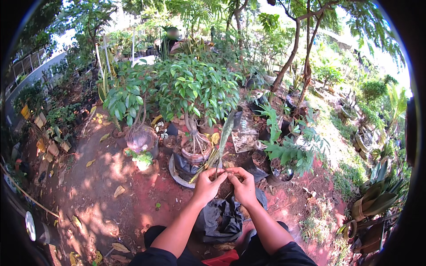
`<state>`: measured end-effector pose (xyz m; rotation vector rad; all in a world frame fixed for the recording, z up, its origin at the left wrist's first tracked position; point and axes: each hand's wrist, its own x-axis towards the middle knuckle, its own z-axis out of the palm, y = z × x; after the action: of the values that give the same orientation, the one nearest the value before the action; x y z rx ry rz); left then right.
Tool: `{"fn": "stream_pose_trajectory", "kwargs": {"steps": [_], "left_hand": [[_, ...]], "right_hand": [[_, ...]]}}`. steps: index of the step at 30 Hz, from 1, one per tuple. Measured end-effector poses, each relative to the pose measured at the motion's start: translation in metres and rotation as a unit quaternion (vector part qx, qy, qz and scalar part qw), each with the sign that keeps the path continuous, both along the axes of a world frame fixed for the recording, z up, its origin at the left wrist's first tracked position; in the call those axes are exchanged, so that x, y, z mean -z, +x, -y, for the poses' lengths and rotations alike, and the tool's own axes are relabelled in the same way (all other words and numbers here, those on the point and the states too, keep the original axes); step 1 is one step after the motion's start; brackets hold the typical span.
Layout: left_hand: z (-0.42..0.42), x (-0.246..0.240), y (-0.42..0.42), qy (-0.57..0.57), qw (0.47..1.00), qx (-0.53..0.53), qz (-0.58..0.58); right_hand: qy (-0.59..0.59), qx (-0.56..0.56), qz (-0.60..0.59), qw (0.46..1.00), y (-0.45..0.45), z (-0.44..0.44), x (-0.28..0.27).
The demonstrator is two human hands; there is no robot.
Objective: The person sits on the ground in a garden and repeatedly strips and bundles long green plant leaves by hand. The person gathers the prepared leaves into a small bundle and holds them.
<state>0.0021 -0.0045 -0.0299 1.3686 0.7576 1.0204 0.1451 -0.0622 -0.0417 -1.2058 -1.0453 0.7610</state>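
Observation:
A long, mottled green snake plant leaf (225, 134) stands nearly upright above my hands. My left hand (208, 187) pinches its lower end between thumb and forefinger. Fingertips of my right hand (244, 188) meet the left ones at the leaf's base and pinch there too; my fingers hide small details of that end. Just below, between my knees, sits a crumpled black plastic bag (219, 221), open at the top, with brown matter partly visible inside. Beyond my left hand, several thin yellowish-green stalks (207, 164) lie in a loose bundle.
A leafy potted tree (197, 141) with exposed roots stands ahead, beside another potted plant (141, 138). Ferny foliage (289, 149) grows to the right. Potted snake plants (376, 196) line the right edge. A person (170, 41) is in the background. Dry leaves (119, 191) dot the soil.

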Motion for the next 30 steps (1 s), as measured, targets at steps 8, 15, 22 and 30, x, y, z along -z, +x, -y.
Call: {"fn": "stream_pose_trajectory", "kwargs": {"steps": [8,15,22,30], "left_hand": [[-0.006,0.013,0.001,0.119,0.99,-0.043,-0.061],[-0.003,0.01,0.002,0.081,0.996,-0.031,-0.029],[-0.001,0.005,0.001,0.069,0.997,-0.024,-0.023],[-0.002,0.0,-0.002,0.13,0.988,-0.055,-0.057]], "right_hand": [[-0.001,-0.01,-0.013,1.0,-0.002,-0.001,0.001],[-0.015,-0.026,-0.052,0.998,-0.001,0.002,-0.005],[-0.015,-0.031,-0.042,0.999,0.0,0.004,-0.01],[0.002,-0.036,-0.035,0.999,-0.001,0.004,-0.011]]}}
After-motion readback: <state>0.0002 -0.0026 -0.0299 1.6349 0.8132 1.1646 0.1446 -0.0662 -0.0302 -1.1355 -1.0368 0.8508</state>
